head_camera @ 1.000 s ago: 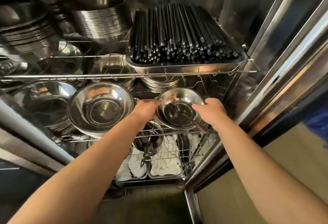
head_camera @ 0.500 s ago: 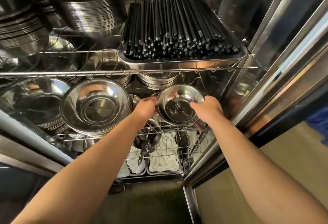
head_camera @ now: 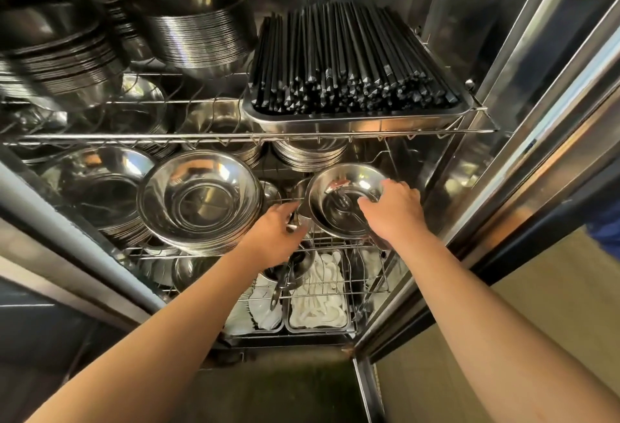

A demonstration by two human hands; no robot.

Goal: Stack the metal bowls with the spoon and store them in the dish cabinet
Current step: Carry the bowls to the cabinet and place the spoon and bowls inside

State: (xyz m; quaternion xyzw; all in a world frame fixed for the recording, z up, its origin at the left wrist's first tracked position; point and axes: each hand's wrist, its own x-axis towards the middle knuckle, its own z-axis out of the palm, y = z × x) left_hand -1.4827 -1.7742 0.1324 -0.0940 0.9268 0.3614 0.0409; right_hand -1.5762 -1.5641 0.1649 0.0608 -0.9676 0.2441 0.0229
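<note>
On the middle wire shelf (head_camera: 214,256) of the dish cabinet (head_camera: 496,53), toward its right end, sits 1 small metal bowl (head_camera: 339,194) holding 1 spoon (head_camera: 340,201). The right hand (head_camera: 394,211) grips its near rim; the left hand (head_camera: 278,231) curls loosely beside it, grasp unclear. 1 tray (head_camera: 352,124) of black chopsticks (head_camera: 345,63) sits on the shelf above.

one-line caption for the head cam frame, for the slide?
Both hands set a metal bowl holding a spoon on the cabinet's middle wire shelf.
</note>
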